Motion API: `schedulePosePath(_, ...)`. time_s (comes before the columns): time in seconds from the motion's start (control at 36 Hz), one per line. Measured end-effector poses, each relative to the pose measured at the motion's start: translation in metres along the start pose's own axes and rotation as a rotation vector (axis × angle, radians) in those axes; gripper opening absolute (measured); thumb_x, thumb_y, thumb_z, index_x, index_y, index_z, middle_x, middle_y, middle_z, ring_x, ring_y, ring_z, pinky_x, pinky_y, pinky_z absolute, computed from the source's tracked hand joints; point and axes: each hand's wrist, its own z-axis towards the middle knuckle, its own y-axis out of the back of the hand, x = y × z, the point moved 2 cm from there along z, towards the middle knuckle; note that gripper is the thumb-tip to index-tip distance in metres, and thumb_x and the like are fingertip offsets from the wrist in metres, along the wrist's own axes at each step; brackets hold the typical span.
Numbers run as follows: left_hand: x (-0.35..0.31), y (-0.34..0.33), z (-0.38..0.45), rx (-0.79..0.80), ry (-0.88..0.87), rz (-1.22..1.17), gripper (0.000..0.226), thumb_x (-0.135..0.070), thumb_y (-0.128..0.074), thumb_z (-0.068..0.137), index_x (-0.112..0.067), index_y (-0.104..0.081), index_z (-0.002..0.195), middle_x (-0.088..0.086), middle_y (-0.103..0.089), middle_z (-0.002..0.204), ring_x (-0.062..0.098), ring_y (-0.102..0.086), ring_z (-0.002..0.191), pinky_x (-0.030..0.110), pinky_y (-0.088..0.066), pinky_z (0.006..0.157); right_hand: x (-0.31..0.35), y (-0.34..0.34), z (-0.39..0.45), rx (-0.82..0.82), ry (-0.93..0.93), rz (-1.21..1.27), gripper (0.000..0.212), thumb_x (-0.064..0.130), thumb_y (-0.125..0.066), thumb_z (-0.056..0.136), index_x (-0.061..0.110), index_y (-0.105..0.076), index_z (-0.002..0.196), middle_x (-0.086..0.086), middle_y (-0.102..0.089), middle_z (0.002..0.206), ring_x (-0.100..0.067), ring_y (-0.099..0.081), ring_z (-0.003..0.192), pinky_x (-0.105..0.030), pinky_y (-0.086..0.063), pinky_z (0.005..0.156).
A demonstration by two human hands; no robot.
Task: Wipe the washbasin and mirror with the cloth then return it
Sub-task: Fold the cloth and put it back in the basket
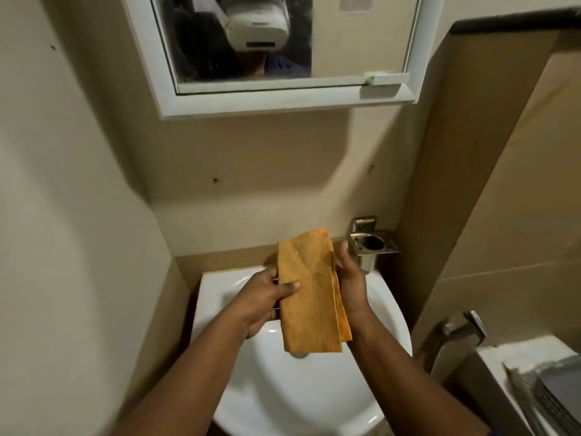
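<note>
An orange cloth (309, 291), folded into a long strip, hangs above the white washbasin (283, 401). My left hand (264, 298) grips its left edge with the thumb on top. My right hand (350, 283) holds the right edge from behind. The mirror (345, 42), in a white frame (283, 103), is mounted on the wall above and looks smudged on its left part. The basin's drain is partly hidden by the cloth.
A steel cup holder (372, 247) is fixed to the wall behind the basin on the right. A chrome tap (456, 335) stands at the basin's right side. Beige walls close in on both sides. A grey ribbed object (547, 391) lies at the lower right.
</note>
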Motion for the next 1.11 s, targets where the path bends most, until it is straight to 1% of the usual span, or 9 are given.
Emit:
schedulePosePath(0.06,0.013,-0.001,0.0,-0.034,0.008,0.009,0.028,-0.008,-0.061,0.087,-0.012,-0.057,0.114,0.008,-0.066,0.109,0.026,-0.064,0.1,0.041,-0.053,0.083,-0.011,0.013,-0.009,-0.026,-0.06,0.003,0.054,0.053,-0.039,0.088,0.011,-0.071,0.098,-0.016,-0.071,0.096,-0.032,-0.068,0.085,-0.043,-0.054,0.074)
schedulePosePath(0.17,0.028,-0.001,0.003,-0.084,-0.011,0.071,0.028,-0.006,-0.061,0.087,-0.01,-0.057,0.114,0.01,-0.066,0.109,0.028,-0.064,0.099,0.041,-0.053,0.084,-0.033,0.038,-0.023,-0.091,-0.129,-0.085,0.051,0.036,-0.064,0.08,0.013,-0.054,0.124,-0.015,-0.065,0.116,-0.035,-0.062,0.106,-0.044,-0.053,0.081)
schedulePosePath(0.28,0.043,0.001,0.005,-0.066,0.035,0.196,0.028,-0.013,-0.064,0.086,-0.017,-0.057,0.113,0.008,-0.063,0.112,0.028,-0.06,0.102,0.043,-0.05,0.088,-0.051,0.057,-0.038,-0.215,-0.145,-0.252,0.034,0.02,-0.058,0.091,0.018,-0.051,0.125,-0.007,-0.062,0.114,-0.031,-0.058,0.106,-0.045,-0.052,0.089)
schedulePosePath(0.36,0.052,-0.001,0.006,-0.036,0.072,0.232,0.032,-0.016,-0.062,0.087,-0.017,-0.056,0.119,0.007,-0.062,0.115,0.029,-0.06,0.105,0.047,-0.048,0.094,-0.061,0.064,-0.051,-0.244,-0.158,-0.319,0.043,0.016,-0.064,0.087,0.021,-0.047,0.126,-0.009,-0.063,0.113,-0.029,-0.064,0.1,-0.039,-0.056,0.077)
schedulePosePath(0.44,0.06,-0.007,0.006,0.039,0.078,0.188,0.035,-0.013,-0.061,0.088,-0.015,-0.055,0.122,0.006,-0.066,0.111,0.026,-0.064,0.1,0.043,-0.051,0.089,-0.065,0.068,-0.063,-0.252,-0.156,-0.423,0.044,0.008,-0.065,0.086,0.026,-0.046,0.122,-0.012,-0.062,0.111,-0.028,-0.067,0.095,-0.034,-0.056,0.068)
schedulePosePath(0.75,0.089,-0.038,0.015,0.225,0.223,0.428,0.061,-0.014,-0.072,0.079,-0.025,-0.043,0.133,0.007,-0.062,0.117,0.024,-0.06,0.104,0.031,-0.052,0.076,-0.061,0.097,-0.103,-0.355,-0.127,-0.477,0.041,0.004,-0.051,0.094,0.02,-0.045,0.131,-0.012,-0.061,0.114,-0.027,-0.064,0.099,-0.036,-0.057,0.079)
schedulePosePath(0.86,0.1,-0.057,0.019,0.11,0.18,0.674,0.066,-0.025,-0.075,0.076,-0.021,-0.041,0.132,0.008,-0.055,0.124,0.027,-0.057,0.109,0.037,-0.05,0.084,-0.055,0.105,-0.117,-0.423,-0.123,-0.678,0.042,0.007,-0.048,0.096,0.019,-0.043,0.136,-0.012,-0.059,0.118,-0.029,-0.063,0.101,-0.037,-0.057,0.082)
schedulePosePath(0.94,0.097,-0.075,0.017,0.044,0.124,0.767,0.048,-0.036,-0.075,0.075,-0.016,-0.051,0.111,0.009,-0.061,0.113,0.025,-0.062,0.096,0.039,-0.053,0.081,-0.045,0.107,-0.125,-0.49,-0.052,-1.024,0.039,0.012,-0.049,0.094,0.023,-0.048,0.132,-0.011,-0.066,0.107,-0.027,-0.067,0.088,-0.039,-0.056,0.08)
schedulePosePath(1.11,0.086,-0.133,-0.009,0.477,0.36,0.332,0.065,-0.066,-0.048,0.07,-0.014,-0.061,0.106,0.01,-0.066,0.099,0.026,-0.067,0.094,0.042,-0.056,0.077,-0.022,0.107,-0.141,-0.499,0.159,-1.625,0.046,0.015,-0.048,0.09,0.025,-0.045,0.135,-0.007,-0.068,0.108,-0.03,-0.062,0.097,-0.032,-0.048,0.077)
